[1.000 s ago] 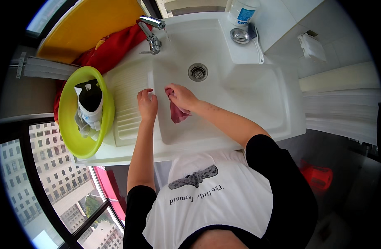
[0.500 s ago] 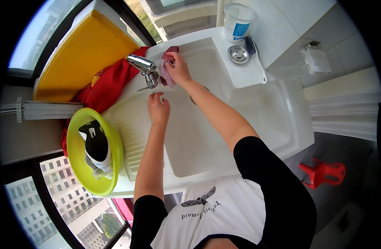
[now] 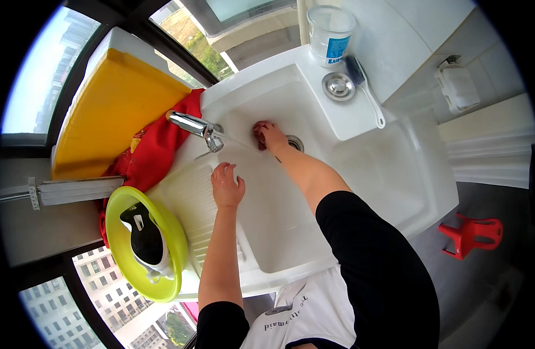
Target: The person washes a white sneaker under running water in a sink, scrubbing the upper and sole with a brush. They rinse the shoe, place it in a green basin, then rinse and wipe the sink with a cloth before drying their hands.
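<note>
My right hand [image 3: 273, 138] is closed on a wet-looking maroon cloth [image 3: 259, 134], bunched up against the floor of the white sink [image 3: 291, 232] beside the drain [image 3: 295, 143]. From the chrome faucet [image 3: 192, 123] a thin stream of water runs toward the cloth. Below the faucet, at the border of the ribbed washboard [image 3: 189, 200] and the basin, my left hand [image 3: 227, 187] hovers with fingers loosely curved and thumb apart. It holds nothing.
A lime-green basin [image 3: 180, 247] with a black-and-white object inside stands at the left. Red fabric [image 3: 163, 152] lies behind the faucet, by a yellow-faced slab [image 3: 113, 110]. A clear bucket [image 3: 320, 43], metal drain strainer [image 3: 338, 87] and brush [image 3: 367, 93] occupy the right ledge.
My right hand has brought the cloth from beneath the faucet down into the sink, near the drain. The water stream shows clearly now. My left hand has shifted slightly, and the whole view has turned a little.
</note>
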